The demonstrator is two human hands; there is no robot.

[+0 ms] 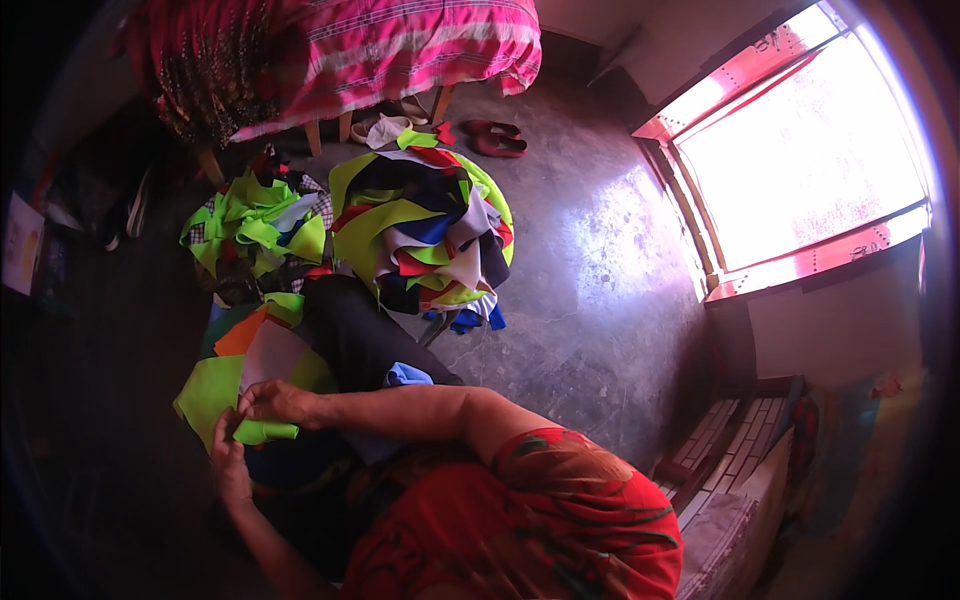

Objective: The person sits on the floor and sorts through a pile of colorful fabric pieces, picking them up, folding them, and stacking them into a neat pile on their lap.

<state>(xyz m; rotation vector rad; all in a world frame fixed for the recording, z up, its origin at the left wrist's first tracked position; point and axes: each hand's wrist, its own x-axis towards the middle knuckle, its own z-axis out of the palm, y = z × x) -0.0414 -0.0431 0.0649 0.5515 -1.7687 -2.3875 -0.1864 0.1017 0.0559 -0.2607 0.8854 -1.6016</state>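
Note:
My right hand [275, 402] and my left hand [230, 462] meet at the lower left, both pinching a small folded piece of neon green fabric [268, 432]. Under them on my lap lies a loose stack of cut cloth pieces [262, 350] in green, orange and pale pink. My leg in black trousers [350, 335] stretches out beside the stack, with a bit of blue cloth [408, 375] against it. My right forearm reaches in from the red patterned garment [520, 520] I wear.
Ahead on the grey floor [590, 300] lie a large heap of multicoloured fabric scraps [430, 230] and a smaller, mostly green heap [255, 225]. A bed with a pink striped cover [400, 50] stands behind, red shoes [495, 138] near it. Bright window [800, 150] right; bricks [735, 450] lower right.

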